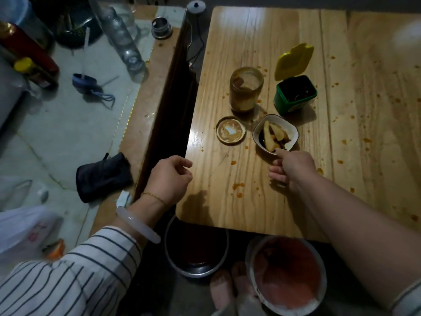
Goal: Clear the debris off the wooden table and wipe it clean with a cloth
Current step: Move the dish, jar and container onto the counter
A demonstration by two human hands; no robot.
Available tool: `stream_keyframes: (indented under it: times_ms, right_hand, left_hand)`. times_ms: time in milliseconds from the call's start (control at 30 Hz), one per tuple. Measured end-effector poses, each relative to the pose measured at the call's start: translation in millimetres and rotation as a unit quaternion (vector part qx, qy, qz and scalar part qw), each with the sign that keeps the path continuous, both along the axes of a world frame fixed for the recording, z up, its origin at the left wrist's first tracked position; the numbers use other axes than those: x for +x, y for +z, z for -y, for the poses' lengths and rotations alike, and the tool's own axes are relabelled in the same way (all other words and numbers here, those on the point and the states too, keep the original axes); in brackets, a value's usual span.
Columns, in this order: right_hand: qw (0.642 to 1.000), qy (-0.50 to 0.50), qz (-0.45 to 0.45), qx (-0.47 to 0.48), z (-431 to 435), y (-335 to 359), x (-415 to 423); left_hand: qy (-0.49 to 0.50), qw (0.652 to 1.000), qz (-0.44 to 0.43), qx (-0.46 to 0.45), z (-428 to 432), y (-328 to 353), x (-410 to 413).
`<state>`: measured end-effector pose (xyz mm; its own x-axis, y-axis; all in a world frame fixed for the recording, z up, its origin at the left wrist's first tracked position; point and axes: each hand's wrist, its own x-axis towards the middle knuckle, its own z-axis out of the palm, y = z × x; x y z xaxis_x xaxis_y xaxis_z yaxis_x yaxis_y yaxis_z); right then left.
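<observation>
The wooden table (pixel 284 37) is spattered with orange sauce drops (pixel 238 185). On it stand a smeared empty glass jar (pixel 246 92), its round lid (pixel 230 132) lying upside down, a green tub (pixel 295 94) with its yellow flip lid up, and a small white bowl (pixel 286 126) holding potato wedges in dark sauce. My right hand (pixel 293 167) reaches to the bowl's near rim and pinches it with thumb and curled fingers. My left hand (pixel 169 176) hovers over the table's near left corner, fingers loosely curled, holding nothing. No cloth is in view.
Below the table's near edge sit a metal pot (pixel 196 267) and a bowl of red-orange powder (pixel 287 274). A second counter on the left carries a black pouch (pixel 102 176), a plastic bottle (pixel 123 39), a red bottle (pixel 25 46) and a metal cup (pixel 161 27).
</observation>
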<state>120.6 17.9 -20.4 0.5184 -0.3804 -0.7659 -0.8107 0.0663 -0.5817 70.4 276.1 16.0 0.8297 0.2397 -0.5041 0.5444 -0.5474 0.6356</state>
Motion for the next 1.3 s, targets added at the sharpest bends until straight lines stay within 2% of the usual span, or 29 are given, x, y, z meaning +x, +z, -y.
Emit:
stream_keyframes:
  times_ms: [200,533,667,833,967,1300]
  right_hand:
    - [1.000,0.023,0.019,0.003,7.6,-2.1,6.3]
    - [0.993,0.081,0.053,-0.066,41.0,-3.4,31.5]
    - [0.984,0.115,0.067,-0.120,53.5,-4.9,47.2]
    - [0.964,0.172,0.099,-0.174,61.9,-10.5,59.0]
    - [0.950,0.213,0.110,-0.201,63.8,-12.3,61.4]
    - [0.918,0.249,0.100,-0.291,50.3,-4.8,62.2]
  left_hand:
    - [-0.021,1.000,0.005,-0.012,57.0,2.4,28.7]
    - [-0.008,0.999,-0.029,-0.012,130.7,-16.1,83.3]
    - [-0.012,0.999,-0.047,-0.017,147.1,-28.2,97.6]
    - [0.003,0.998,-0.061,-0.009,152.5,-36.7,105.4]
    - [0.030,0.996,-0.060,-0.052,151.1,-47.0,110.5]
    - [-0.008,0.995,-0.040,-0.092,140.3,-61.3,119.7]
